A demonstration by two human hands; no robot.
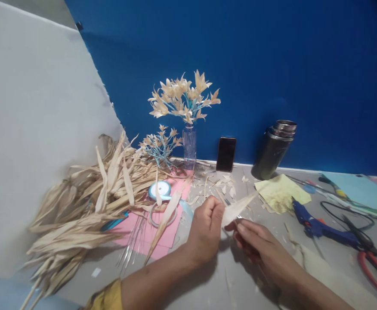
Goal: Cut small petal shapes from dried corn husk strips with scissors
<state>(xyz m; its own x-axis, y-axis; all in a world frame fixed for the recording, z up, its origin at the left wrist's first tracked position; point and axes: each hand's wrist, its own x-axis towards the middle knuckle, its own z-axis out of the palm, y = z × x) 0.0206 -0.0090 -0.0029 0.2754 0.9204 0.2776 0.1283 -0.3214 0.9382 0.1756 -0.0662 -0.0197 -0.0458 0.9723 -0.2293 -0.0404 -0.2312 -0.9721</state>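
My left hand (207, 230) is closed on a pale strip of dried corn husk (240, 209), which points up and to the right. Just below the strip, my right hand (256, 243) is closed around a small metal tool (239, 217). Most of that tool is hidden by my fingers and the husk, so its kind is unclear. Left of my hands, a longer husk piece (167, 215) lies across pink paper (137, 234), close to a roll of light-blue tape (159, 190) and a grey ring (154, 221). Thin wires (132, 241) rest on the paper.
A heap of dried husks (78, 215) covers the left side. Husk flowers (185, 94) stand in a clear bottle (189, 146) at the back, near a phone (226, 154) and a dark flask (274, 150). Rightward lie yellow paper (282, 191), a blue glue gun (324, 228) and red-handled scissors (375, 262).
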